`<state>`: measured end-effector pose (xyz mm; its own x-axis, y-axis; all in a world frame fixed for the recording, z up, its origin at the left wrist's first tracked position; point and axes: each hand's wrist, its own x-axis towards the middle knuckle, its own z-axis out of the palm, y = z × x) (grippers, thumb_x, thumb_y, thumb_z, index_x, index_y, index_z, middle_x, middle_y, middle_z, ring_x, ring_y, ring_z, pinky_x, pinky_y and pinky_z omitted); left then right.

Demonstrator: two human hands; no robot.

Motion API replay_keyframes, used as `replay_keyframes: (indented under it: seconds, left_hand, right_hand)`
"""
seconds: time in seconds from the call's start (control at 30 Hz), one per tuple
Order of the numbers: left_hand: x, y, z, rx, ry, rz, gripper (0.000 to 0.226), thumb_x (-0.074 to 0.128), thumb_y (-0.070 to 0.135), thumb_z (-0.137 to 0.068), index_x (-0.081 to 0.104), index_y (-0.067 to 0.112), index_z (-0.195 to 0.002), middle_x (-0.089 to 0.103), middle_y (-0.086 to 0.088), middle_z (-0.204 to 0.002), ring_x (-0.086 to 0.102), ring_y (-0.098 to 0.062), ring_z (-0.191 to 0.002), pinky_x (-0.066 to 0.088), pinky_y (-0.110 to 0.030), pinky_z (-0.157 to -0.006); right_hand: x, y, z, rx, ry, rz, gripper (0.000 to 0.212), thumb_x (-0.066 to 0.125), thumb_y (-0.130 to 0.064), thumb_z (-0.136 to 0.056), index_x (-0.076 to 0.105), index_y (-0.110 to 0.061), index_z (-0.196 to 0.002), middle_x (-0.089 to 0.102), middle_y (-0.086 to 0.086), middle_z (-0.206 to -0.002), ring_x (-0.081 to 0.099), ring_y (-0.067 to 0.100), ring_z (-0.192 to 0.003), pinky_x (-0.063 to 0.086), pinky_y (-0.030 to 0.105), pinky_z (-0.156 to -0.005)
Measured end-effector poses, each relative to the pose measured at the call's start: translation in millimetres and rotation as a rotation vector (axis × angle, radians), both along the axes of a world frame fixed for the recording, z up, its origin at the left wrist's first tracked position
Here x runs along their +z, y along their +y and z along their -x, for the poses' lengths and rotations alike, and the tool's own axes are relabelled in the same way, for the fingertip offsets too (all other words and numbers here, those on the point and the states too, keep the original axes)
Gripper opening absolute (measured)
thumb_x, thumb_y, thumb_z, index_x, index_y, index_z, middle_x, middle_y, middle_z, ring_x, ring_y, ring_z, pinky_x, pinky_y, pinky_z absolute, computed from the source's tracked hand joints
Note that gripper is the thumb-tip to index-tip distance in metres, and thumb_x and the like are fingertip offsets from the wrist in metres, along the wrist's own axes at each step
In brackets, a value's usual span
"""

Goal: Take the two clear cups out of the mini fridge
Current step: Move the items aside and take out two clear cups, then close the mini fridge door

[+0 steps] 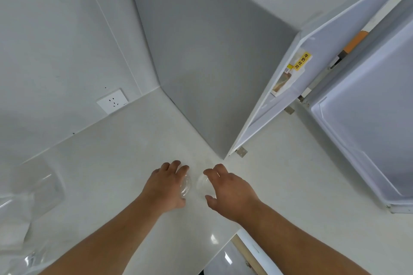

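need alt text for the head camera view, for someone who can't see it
Two bare hands, left hand and right hand, each rest on a clear cup and second cup on a white countertop. The open mini fridge door stands to the right.

Both bare forearms reach forward from the lower edge of the view and come close together over the middle of the surface (111,152). The left hand (166,185) is palm down, its fingers curled and the thumb low, closed around the left clear cup (186,186). The right hand (228,190) is just beside it, also palm down, with fingers bent and the thumb spread, cupped around the right clear cup (202,182). The two hands do not touch each other.
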<state>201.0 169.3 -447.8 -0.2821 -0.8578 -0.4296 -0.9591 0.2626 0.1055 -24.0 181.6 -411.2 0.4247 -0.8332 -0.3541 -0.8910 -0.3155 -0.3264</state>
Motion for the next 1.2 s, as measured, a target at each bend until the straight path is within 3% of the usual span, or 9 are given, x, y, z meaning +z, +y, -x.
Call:
replay_keyframes:
  seconds: [0.1,0.2,0.27,0.4,0.57,0.8,0.9,1.03,1.2]
  left_hand:
    - [15,3,3,0.047,0.107,0.079,0.084,0.065,0.063,-0.079,0.042,0.026,-0.151,0.040,0.000,-0.160,0.044,-0.025,-0.139,0.042,-0.038,-0.108]
    - [35,5,11,0.061,0.210,0.193,0.070,0.063,0.065,-0.081,0.061,0.022,-0.135,0.062,0.003,-0.137,0.058,-0.024,-0.124,0.051,-0.036,-0.095]
    - [50,6,21,0.053,0.253,0.267,0.066,0.060,0.067,-0.081,0.067,0.021,-0.128,0.069,0.005,-0.125,0.062,-0.023,-0.114,0.054,-0.035,-0.087]
    - [78,9,46,0.028,0.300,0.352,0.063,0.061,0.069,-0.082,0.070,0.023,-0.124,0.072,0.009,-0.120,0.065,-0.019,-0.111,0.055,-0.033,-0.085]
    - [112,11,85,-0.073,0.335,0.388,0.063,0.059,0.072,-0.082,0.071,0.024,-0.122,0.073,0.010,-0.117,0.067,-0.017,-0.108,0.058,-0.032,-0.082]
    - [167,3,155,-0.167,0.437,0.446,0.061,0.055,0.079,-0.082,0.066,0.035,-0.124,0.069,0.020,-0.119,0.065,-0.006,-0.108,0.055,-0.025,-0.084]
    - [196,-7,182,-0.217,0.436,0.529,0.064,0.057,0.079,-0.082,0.067,0.034,-0.125,0.072,0.016,-0.121,0.068,-0.008,-0.107,0.059,-0.026,-0.080]
    - [240,-31,220,-0.223,0.421,0.487,0.080,0.037,0.085,-0.086,0.047,0.036,-0.149,0.051,0.012,-0.152,0.045,-0.015,-0.141,0.047,-0.038,-0.109]
    - [300,-55,255,-0.288,0.484,0.628,0.073,0.044,0.075,-0.092,0.052,0.027,-0.147,0.053,0.003,-0.151,0.045,-0.019,-0.139,0.047,-0.039,-0.107]
  right_hand:
    - [9,3,13,-0.012,-0.012,0.086,0.066,0.053,-0.057,-0.093,0.036,-0.026,-0.149,0.042,0.000,-0.145,0.054,0.026,-0.113,0.054,0.038,-0.083]
    - [22,5,32,-0.034,-0.001,0.158,0.074,0.041,-0.068,-0.091,0.038,-0.025,-0.151,0.044,0.001,-0.151,0.042,0.027,-0.134,0.042,0.040,-0.108]
    - [31,7,48,-0.061,0.014,0.181,0.078,0.037,-0.074,-0.090,0.038,-0.027,-0.153,0.043,0.002,-0.156,0.035,0.028,-0.144,0.033,0.042,-0.116]
    - [52,13,81,-0.115,0.046,0.196,0.086,0.029,-0.085,-0.089,0.035,-0.031,-0.155,0.038,0.000,-0.162,0.027,0.028,-0.152,0.020,0.040,-0.122]
    - [86,20,117,-0.179,0.063,0.245,0.088,0.026,-0.089,-0.086,0.032,-0.036,-0.156,0.036,-0.001,-0.164,0.021,0.029,-0.155,0.001,0.036,-0.117]
    - [153,19,168,-0.260,0.084,0.317,0.088,0.024,-0.090,-0.085,0.028,-0.039,-0.157,0.029,-0.001,-0.167,0.014,0.028,-0.157,0.007,0.043,-0.123]
    - [186,15,191,-0.294,0.093,0.372,0.088,0.024,-0.090,-0.085,0.028,-0.038,-0.157,0.030,0.000,-0.167,0.015,0.029,-0.156,0.011,0.046,-0.124]
    - [231,8,216,-0.332,0.102,0.477,0.087,0.024,-0.089,-0.086,0.029,-0.038,-0.156,0.031,-0.002,-0.166,0.016,0.027,-0.156,0.010,0.045,-0.124]
    - [287,-1,241,-0.362,0.109,0.608,0.089,0.019,-0.088,-0.088,0.034,-0.034,-0.157,0.035,0.000,-0.164,0.018,0.027,-0.155,0.015,0.046,-0.126]
